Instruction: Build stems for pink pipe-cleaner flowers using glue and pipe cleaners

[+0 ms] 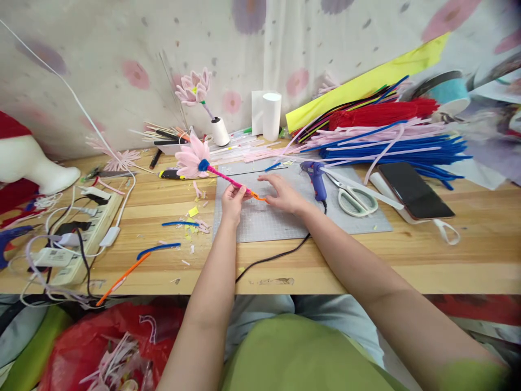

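Observation:
A pink pipe-cleaner flower [193,157] with a blue base leans out to the left above the table. Its magenta-wrapped stem [223,175] is pinched between the thumb and fingers of my left hand [233,203]. From the stem's lower end an orange pipe cleaner [259,197] sticks out to the right. My right hand [284,194] is beside that orange tip, fingers apart, the thumb at or very near it; contact is unclear. Under both hands lies a grey cutting mat [252,231]. A blue glue gun [315,179] and white-handled scissors [356,201] rest to the right.
Bundles of blue pipe cleaners [399,155] and red ones [378,115] fill the back right, near a phone [415,190]. Another pink flower [194,88] stands in a white holder [220,132]. A power strip [87,239] with cables is at left, above a red bag [81,336].

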The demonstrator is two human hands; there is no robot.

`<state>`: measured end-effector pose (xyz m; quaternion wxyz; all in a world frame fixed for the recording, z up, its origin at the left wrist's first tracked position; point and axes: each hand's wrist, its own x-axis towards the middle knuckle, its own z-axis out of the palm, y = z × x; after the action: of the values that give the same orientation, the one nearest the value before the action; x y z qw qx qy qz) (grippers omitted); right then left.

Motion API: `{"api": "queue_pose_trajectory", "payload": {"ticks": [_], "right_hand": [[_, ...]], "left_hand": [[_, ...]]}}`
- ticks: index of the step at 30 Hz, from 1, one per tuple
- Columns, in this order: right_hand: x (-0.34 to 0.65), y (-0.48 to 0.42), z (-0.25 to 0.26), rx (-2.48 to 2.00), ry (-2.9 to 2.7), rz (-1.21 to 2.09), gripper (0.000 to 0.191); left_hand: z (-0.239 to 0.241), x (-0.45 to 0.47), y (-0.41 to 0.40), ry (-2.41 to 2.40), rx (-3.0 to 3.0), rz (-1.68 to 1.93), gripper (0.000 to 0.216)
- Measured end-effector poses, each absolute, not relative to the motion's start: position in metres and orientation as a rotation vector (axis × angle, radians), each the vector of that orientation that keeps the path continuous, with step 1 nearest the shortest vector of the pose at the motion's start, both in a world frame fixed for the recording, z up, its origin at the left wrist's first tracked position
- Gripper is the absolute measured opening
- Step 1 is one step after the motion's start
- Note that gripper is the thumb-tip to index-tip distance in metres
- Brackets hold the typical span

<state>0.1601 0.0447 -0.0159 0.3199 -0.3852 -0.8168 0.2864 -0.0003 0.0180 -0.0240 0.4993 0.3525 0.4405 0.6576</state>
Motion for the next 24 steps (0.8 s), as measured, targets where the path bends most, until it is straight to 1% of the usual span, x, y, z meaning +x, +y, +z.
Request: {"api": "queue_pose_trajectory", "payload": {"ticks": [4,7,9,10,12,14,15,19,20,24], "right_hand": [[0.154,0.038,-0.012,-0.738,-1.981,1.465,0.038],[0.152,0.038,-0.013,-0.712,-1.808,1.773,0.038],[0.151,0.039,-0.015,-0.785,-1.778,1.881,0.032],[0.151,0.04,-0.017,-0.85,-1.77,1.888,0.026],[0.15,0.043,-0.019,-1.037,-1.705,1.785,0.018],[0.151,0.047,-0.019,-1.183,-1.61,1.644,0.014],[0.154,0.049,-0.018,-1.199,-1.588,1.625,0.013],[0.168,0.054,-0.008,-1.021,-1.648,1.787,0.019],[0.17,0.053,-0.005,-1.013,-1.644,1.763,0.021],[0.16,0.039,0.004,-1.012,-1.718,1.406,0.03]], "left_hand": [[-0.021,0.002,0.015,1.074,0.891,1.589,0.024],[-0.021,0.002,0.015,1.07,0.876,1.616,0.023],[-0.022,0.0,0.016,1.058,0.873,1.625,0.022],[-0.022,0.0,0.017,1.054,0.872,1.623,0.022],[-0.023,-0.002,0.017,1.054,0.864,1.602,0.022],[-0.024,-0.003,0.017,1.063,0.859,1.572,0.021],[-0.024,-0.003,0.017,1.073,0.864,1.558,0.021],[-0.026,-0.003,0.017,1.135,0.91,1.541,0.023],[-0.026,-0.002,0.018,1.148,0.924,1.548,0.024],[-0.029,0.002,0.02,1.206,0.946,1.635,0.024]]}}
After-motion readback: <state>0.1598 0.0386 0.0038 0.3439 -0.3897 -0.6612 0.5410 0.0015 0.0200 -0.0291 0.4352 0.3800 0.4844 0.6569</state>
